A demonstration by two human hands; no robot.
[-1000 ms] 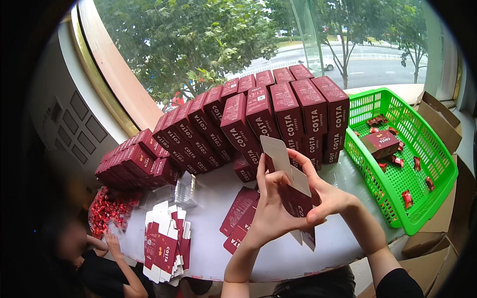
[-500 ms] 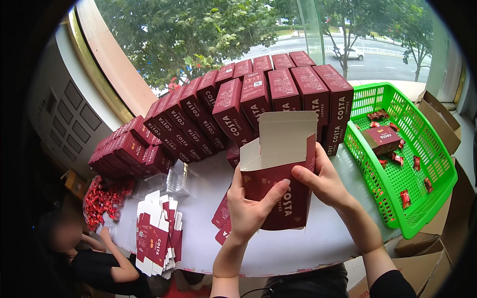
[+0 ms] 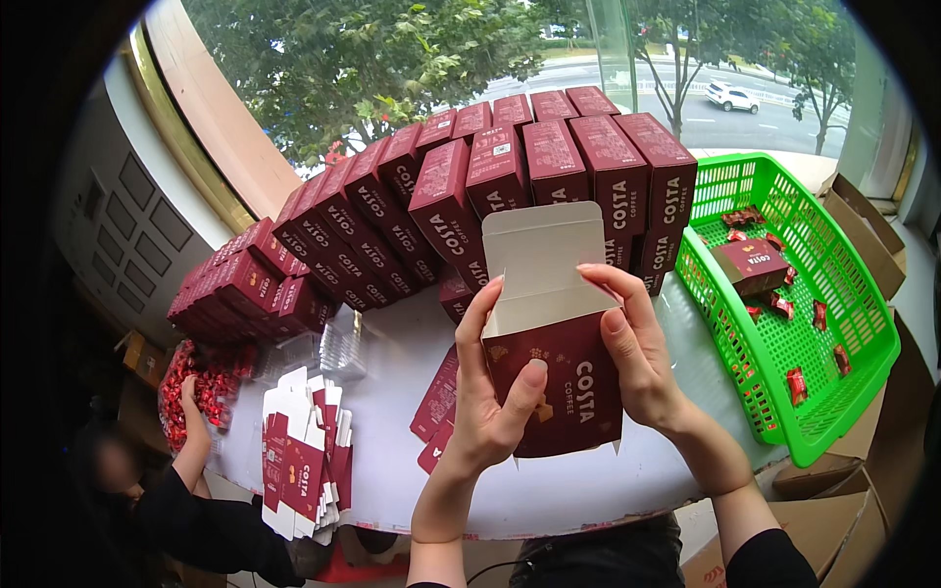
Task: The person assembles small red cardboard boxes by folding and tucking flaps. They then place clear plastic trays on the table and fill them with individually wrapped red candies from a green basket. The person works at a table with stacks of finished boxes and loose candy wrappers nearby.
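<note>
A dark red carton (image 3: 554, 387) with white inner sides is held upright over the table between my two hands. Its long white flap stands raised at the back, and small white tabs stick out at the bottom edge. My left hand (image 3: 490, 407) grips the left side, thumb flat on the printed front and fingers behind. The right hand (image 3: 642, 367) has its thumb against the front's right edge, with fingertips at the right side of the opening. Below and left of the carton, flat red carton blanks (image 3: 434, 412) lie on the table, partly hidden by my left hand.
Stacked red boxes (image 3: 549, 162) line the window side. At right stands a green basket (image 3: 730, 323) with wrapped red pieces and one box. Further left are a pile of carton blanks (image 3: 299, 461), clear plastic trays (image 3: 340, 343) and a red-wrapped heap (image 3: 191, 392), which another person's hand touches.
My right fingers have come up to the carton's opening, and its side flap no longer stands out at left. The other person's hand has moved into the red heap.
</note>
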